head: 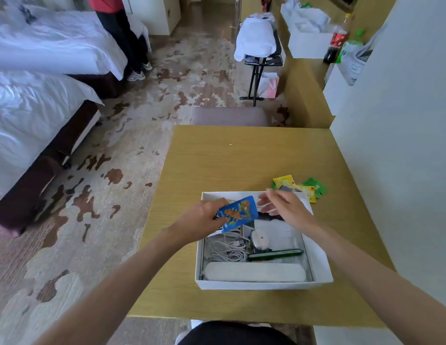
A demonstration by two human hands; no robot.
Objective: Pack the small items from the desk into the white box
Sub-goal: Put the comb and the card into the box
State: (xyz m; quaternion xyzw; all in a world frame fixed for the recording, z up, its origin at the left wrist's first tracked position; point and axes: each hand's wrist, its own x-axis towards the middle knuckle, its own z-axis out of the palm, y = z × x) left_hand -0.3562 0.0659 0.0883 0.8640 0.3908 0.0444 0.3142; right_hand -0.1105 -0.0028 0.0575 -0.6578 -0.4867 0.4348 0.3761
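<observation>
The white box [319, 260] sits on the wooden desk [242, 158], near its front edge. Inside lie coiled white cables [227, 247], a white oval gadget [259, 239], a dark green pen-like stick [274, 254] and a long white case [254, 272]. My left hand [204, 220] holds a blue printed packet [238, 213] above the box's far left corner. My right hand [284, 205] hovers over the box's far side with fingers spread, holding nothing. Yellow and green sachets [301, 186] lie on the desk just behind the box.
A grey stool [229, 116] stands behind the desk. A white wall [403, 145] borders the desk on the right. Beds [30, 108] fill the left side, and a person stands by them at the back. A folding rack with white laundry [257, 38] stands farther back.
</observation>
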